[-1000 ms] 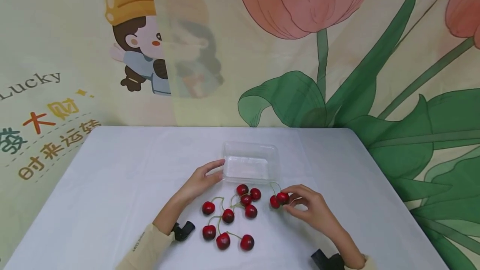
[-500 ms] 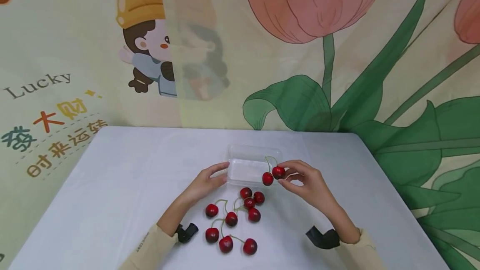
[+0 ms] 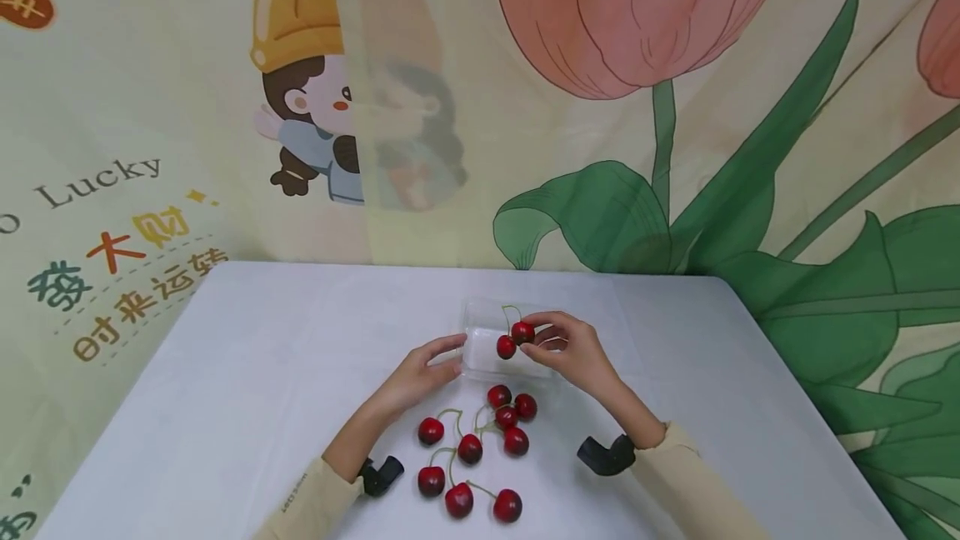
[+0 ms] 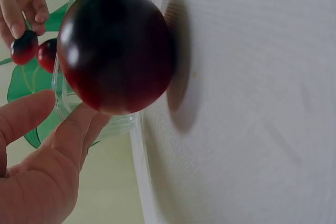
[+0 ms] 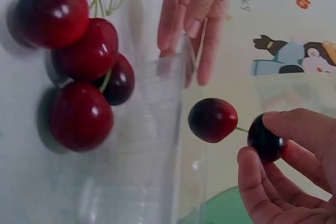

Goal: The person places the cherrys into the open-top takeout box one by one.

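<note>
Two dark red cherries joined by their green stems hang above the clear plastic box (image 3: pixel 480 355). My right hand (image 3: pixel 572 350) pinches one cherry (image 5: pixel 266 139) between thumb and fingertips, and its twin (image 5: pixel 212 120) dangles beside it. In the head view both overlap the inside of the box. At the box's left wall my left hand (image 3: pixel 420 375) rests with fingers extended and thumb apart, fingertips touching the plastic. One big cherry (image 4: pixel 115 51) fills much of the left wrist view and hides part of the box wall.
In front of the box several cherries lie loose, including a stemmed cherry (image 3: pixel 459 500) near me and a tight cluster with a cherry (image 3: pixel 515 442) by the near wall. A white cloth covers the table (image 3: pixel 285 323). Behind it hangs a printed curtain (image 3: pixel 427 240).
My right hand has lifted the cherry pair off the table and carried it left and away from me, over the box. The left hand has stayed at the box's left wall.
</note>
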